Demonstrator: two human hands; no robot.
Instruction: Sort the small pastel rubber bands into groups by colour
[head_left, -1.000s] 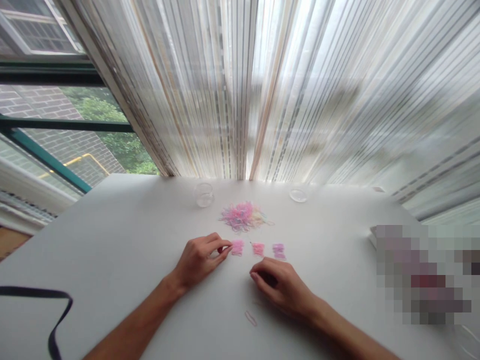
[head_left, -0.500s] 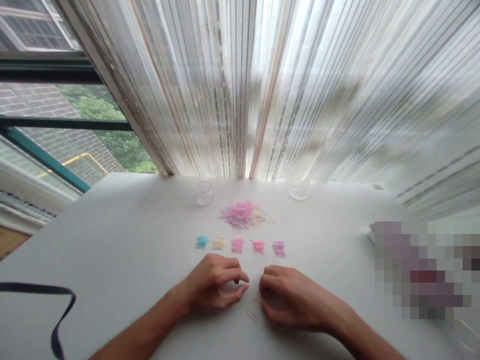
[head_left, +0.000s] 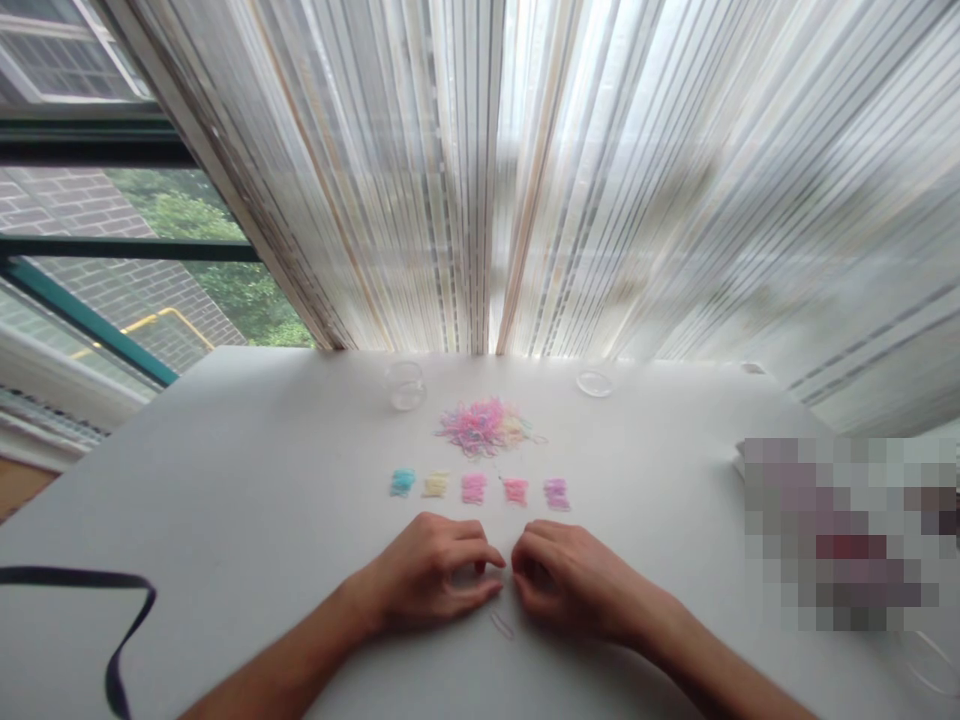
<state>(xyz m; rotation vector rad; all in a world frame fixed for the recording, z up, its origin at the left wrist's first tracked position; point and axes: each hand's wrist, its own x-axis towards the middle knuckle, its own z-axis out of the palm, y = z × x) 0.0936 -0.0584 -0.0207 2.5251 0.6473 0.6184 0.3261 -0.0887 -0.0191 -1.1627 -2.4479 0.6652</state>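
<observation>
Thin, elastic-looking loops in pastel colours [head_left: 480,427] lay in one loose, mixed pile [head_left: 469,430] on the smooth white table [head_left: 225,480]. Both my hands were on the near side of this pile. On my left hand [head_left: 450,570], the thumb and the forefinger made an open curve with their tips a little apart, and I could not see anything between them. On my right hand [head_left: 566,580], the fingers were curled inward, close to the thumb; whether they pinched a loop, I could not tell. In my judgement, the step in hand was fine fingertip work with single loops. The next move seemed to call for a light, exact pinch, without disturbing what lay close by.

As for the look, the pile was mostly pink, with pale yellow at its right side, and its loops crossed in many directions. Just on its near side was a neater row, each part of one colour: a turquoise bundle [head_left: 403,482], a pale yellow bundle [head_left: 436,484], a pink bundle [head_left: 473,488], a coral-pink bundle [head_left: 515,491] and a purple bundle [head_left: 556,493]. Farther from the pile, towards me, one slender, pale-pink single loop [head_left: 502,625] lay alone. Behind the pile, to its left, was a clear, round, plastic-looking container [head_left: 407,395].
</observation>
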